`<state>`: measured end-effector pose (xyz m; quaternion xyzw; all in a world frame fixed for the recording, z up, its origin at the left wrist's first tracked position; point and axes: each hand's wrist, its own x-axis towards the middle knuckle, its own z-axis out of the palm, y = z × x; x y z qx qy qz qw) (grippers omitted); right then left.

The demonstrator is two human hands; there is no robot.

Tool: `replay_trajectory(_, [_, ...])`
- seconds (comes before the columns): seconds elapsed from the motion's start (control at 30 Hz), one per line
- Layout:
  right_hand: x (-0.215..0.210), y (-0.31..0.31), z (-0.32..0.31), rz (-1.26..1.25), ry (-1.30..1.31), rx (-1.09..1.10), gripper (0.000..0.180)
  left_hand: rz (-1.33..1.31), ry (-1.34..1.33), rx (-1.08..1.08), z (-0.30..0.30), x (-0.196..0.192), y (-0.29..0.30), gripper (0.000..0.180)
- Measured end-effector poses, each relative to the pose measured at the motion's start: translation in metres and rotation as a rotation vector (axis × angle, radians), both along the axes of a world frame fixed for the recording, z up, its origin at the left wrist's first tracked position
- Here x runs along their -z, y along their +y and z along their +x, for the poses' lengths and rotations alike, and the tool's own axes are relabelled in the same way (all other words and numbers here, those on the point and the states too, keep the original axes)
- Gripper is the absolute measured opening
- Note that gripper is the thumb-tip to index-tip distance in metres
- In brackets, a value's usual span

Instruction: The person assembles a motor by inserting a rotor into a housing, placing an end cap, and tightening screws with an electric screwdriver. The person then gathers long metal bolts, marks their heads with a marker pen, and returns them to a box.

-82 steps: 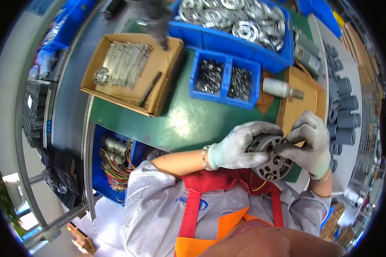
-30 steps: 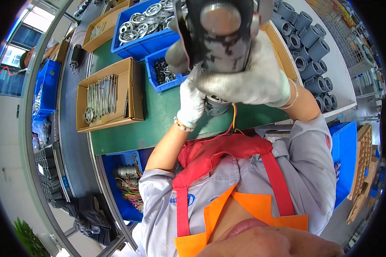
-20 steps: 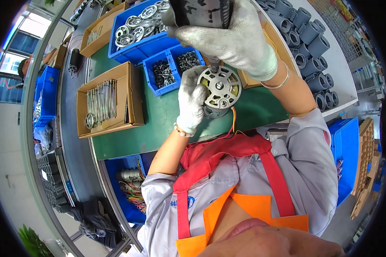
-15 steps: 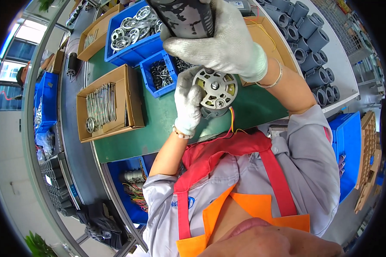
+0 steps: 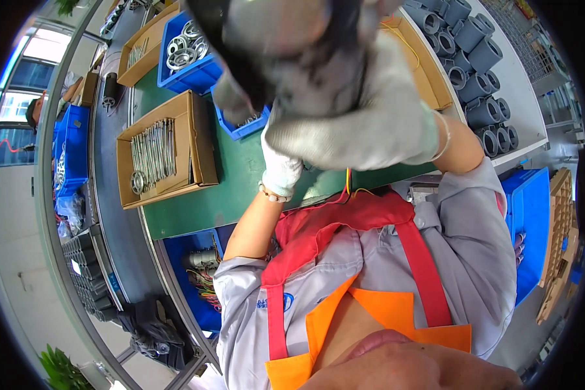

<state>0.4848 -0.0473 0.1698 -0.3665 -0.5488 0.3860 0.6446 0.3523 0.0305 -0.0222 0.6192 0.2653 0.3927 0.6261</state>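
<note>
My right hand (image 5: 370, 123), in a white knit glove, is wrapped round a dark, worn power tool (image 5: 292, 58) that looks like a cordless drill. It is raised close to the camera and blurred, so its tip cannot be made out. Below it, my gloved left hand (image 5: 281, 170) is closed at the motor, its fingers mostly covered by the right hand and the tool. The motor's body is hidden now; only its yellow and red wires (image 5: 349, 181) show, hanging toward my red apron.
On the green bench (image 5: 234, 188), a cardboard box (image 5: 203, 146) holds long metal rods. Behind are a blue bin (image 5: 205, 73) of metal rings and a smaller blue bin (image 5: 240, 132). Grey cylindrical housings (image 5: 484, 114) fill a white tray at right.
The power tool and my right hand have come nearer the camera and lower in view, now covering the motor's slotted end face. My left hand has hardly moved.
</note>
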Motion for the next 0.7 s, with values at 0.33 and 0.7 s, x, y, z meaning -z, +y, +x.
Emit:
replay_trajectory(0.33, [0.017, -0.004, 0.002, 0.245, -0.266, 0.078, 0.049, -0.032, -0.094, 0.072, 0.015, -0.008, -0.007, 0.046])
replay_trajectory(0.7, [0.021, 0.005, 0.005, 0.279, -0.340, 0.059, 0.047, -0.072, -0.199, 0.068, 0.007, -0.020, -0.012, 0.043])
